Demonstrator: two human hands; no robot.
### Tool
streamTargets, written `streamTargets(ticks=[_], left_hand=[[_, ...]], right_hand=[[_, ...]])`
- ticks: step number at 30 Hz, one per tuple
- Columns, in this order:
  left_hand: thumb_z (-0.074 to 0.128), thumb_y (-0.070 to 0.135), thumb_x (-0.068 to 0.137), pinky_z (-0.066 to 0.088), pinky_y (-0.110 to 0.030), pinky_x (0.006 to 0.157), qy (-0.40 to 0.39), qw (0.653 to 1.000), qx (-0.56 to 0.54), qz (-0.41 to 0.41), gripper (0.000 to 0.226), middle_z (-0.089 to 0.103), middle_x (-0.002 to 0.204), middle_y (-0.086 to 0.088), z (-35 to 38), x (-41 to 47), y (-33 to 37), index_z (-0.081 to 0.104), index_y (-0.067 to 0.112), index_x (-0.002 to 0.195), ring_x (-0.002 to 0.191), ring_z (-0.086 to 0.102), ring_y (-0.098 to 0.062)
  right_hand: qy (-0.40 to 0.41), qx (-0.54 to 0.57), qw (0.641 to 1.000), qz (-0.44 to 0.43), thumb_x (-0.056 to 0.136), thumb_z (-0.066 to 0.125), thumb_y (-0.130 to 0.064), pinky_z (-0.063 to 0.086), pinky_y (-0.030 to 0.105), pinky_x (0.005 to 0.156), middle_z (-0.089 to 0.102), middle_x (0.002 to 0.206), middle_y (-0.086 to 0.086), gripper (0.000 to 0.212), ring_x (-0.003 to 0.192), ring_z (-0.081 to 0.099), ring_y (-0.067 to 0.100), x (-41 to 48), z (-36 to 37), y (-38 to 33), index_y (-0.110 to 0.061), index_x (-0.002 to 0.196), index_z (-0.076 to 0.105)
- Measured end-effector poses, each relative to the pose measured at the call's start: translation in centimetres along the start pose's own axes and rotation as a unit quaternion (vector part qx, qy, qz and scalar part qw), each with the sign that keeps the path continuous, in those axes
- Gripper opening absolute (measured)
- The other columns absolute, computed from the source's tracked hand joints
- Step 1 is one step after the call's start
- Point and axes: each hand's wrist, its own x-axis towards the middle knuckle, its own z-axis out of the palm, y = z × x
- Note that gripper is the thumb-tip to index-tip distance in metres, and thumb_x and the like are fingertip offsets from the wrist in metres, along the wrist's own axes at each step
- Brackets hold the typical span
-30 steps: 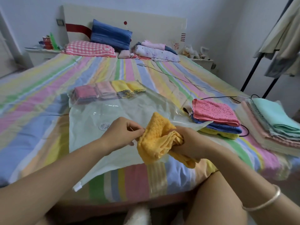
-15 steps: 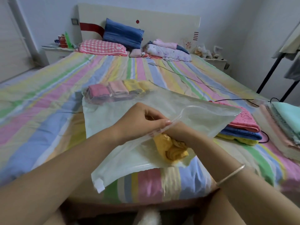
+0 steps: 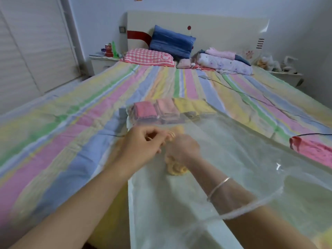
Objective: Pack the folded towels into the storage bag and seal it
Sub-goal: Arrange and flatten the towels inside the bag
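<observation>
A translucent storage bag (image 3: 237, 159) lies lengthwise on the striped bed (image 3: 71, 133), its open mouth toward me. Packed at its far end sit a pink folded towel (image 3: 145, 110), a pale pink folded towel (image 3: 167, 107) and a yellow folded towel (image 3: 192, 106). My right hand (image 3: 183, 150) is deep inside the bag, seen through the film, gripping an orange-yellow towel (image 3: 176, 168). The bag's mouth rim drapes over my right forearm. My left hand (image 3: 143, 146) is outside at the bag's left edge, fingers curled and pinching the upper film.
A pink towel (image 3: 312, 151) tops a stack at the right edge, with a black cable (image 3: 269, 103) running across the bed behind it. Pillows (image 3: 170, 42) and folded bedding (image 3: 224, 62) lie at the headboard. A nightstand (image 3: 102, 62) stands far left.
My right hand has pushed the orange-yellow towel from the bag's mouth far inside, toward the packed towels. My left hand moved forward with it, and the view tilted up along the bed.
</observation>
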Motion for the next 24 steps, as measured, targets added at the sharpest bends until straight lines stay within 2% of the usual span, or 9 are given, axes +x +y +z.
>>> streamTargets(ticks=[2,4,6,8,11,14,18,21,24], left_hand=[[0.068,0.036,0.083,0.052,-0.032,0.066,0.133,0.986,0.083,-0.052,0.017,0.067,0.07,0.008,-3.0,2.1,-5.0,0.067,0.022,0.074,0.066,0.063,-0.015],[0.068,0.049,0.081,0.053,-0.039,0.077,0.181,0.967,0.123,-0.13,0.029,0.066,0.072,0.009,-5.3,2.8,-9.3,0.062,0.022,0.073,0.079,0.067,-0.022],[0.06,0.065,0.079,0.053,-0.04,0.075,0.144,0.962,0.146,-0.182,0.047,0.066,0.066,0.005,-5.8,2.8,-12.0,0.061,0.019,0.07,0.076,0.066,-0.025],[0.054,0.071,0.078,0.05,-0.035,0.066,0.091,0.967,0.157,-0.178,0.057,0.063,0.057,0.004,-5.0,2.5,-13.2,0.061,0.015,0.066,0.062,0.062,-0.018],[0.062,0.053,0.082,0.043,-0.032,0.058,0.072,0.981,0.164,-0.079,0.046,0.053,0.052,-0.001,-3.8,2.3,-13.6,0.056,0.012,0.062,0.055,0.055,-0.015],[0.066,0.029,0.087,0.033,-0.022,0.054,0.056,0.989,0.132,-0.041,0.036,0.044,0.05,0.0,-3.6,2.8,-13.6,0.049,0.012,0.06,0.051,0.046,-0.012],[0.064,0.028,0.083,0.029,-0.022,0.052,0.007,0.994,0.089,-0.055,0.037,0.037,0.048,0.004,-3.4,2.6,-13.8,0.042,0.012,0.058,0.047,0.039,-0.006],[0.063,0.016,0.086,0.028,-0.021,0.052,-0.003,0.992,0.096,-0.085,0.04,0.034,0.048,0.004,-3.5,2.4,-14.4,0.038,0.01,0.056,0.047,0.035,-0.004],[0.061,0.016,0.088,0.034,-0.025,0.056,-0.024,0.989,0.078,-0.12,0.041,0.038,0.048,0.004,-3.4,2.3,-14.2,0.037,0.015,0.054,0.043,0.047,-0.001]], right_hand=[[-0.004,0.018,0.999,0.03,0.084,0.057,-0.036,0.051,0.034,0.086,0.066,0.114,0.008,0.036,0.108,0.064,0.028,1.3,0.3,-1.1,-0.014,0.11,0.066],[-0.023,0.033,0.999,0.029,0.082,0.056,-0.036,0.05,0.032,0.084,0.066,0.114,0.008,0.038,0.107,0.064,0.028,2.8,0.8,-2.1,-0.015,0.112,0.065],[-0.036,0.046,0.998,0.019,0.081,0.055,-0.036,0.049,0.033,0.085,0.065,0.115,0.01,0.041,0.107,0.063,0.03,4.4,1.2,-3.1,-0.015,0.115,0.062],[-0.03,0.051,0.998,0.022,0.079,0.055,-0.036,0.047,0.032,0.083,0.066,0.114,0.01,0.041,0.106,0.063,0.03,5.9,1.6,-3.8,-0.014,0.112,0.064],[-0.041,0.067,0.997,0.021,0.076,0.055,-0.033,0.045,0.031,0.079,0.066,0.112,0.01,0.041,0.104,0.063,0.031,7.6,2.5,-5.6,-0.014,0.111,0.064],[-0.02,0.073,0.997,0.024,0.073,0.054,-0.032,0.045,0.033,0.081,0.063,0.113,0.009,0.045,0.105,0.061,0.031,8.9,3.5,-6.6,-0.015,0.114,0.062],[-0.014,-0.001,1.0,-0.012,0.082,0.051,-0.033,0.047,0.036,0.09,0.058,0.123,0.011,0.044,0.112,0.058,0.032,9.5,4.7,-6.4,-0.012,0.12,0.058],[-0.082,-0.031,0.996,-0.01,0.086,0.05,-0.037,0.043,0.037,0.099,0.052,0.134,0.014,0.053,0.122,0.053,0.032,9.7,5.5,-6.3,-0.01,0.131,0.052],[-0.152,-0.085,0.985,-0.018,0.083,0.052,-0.047,0.042,0.04,0.102,0.045,0.14,0.017,0.07,0.126,0.046,0.034,10.0,5.9,-6.3,-0.005,0.138,0.043]])
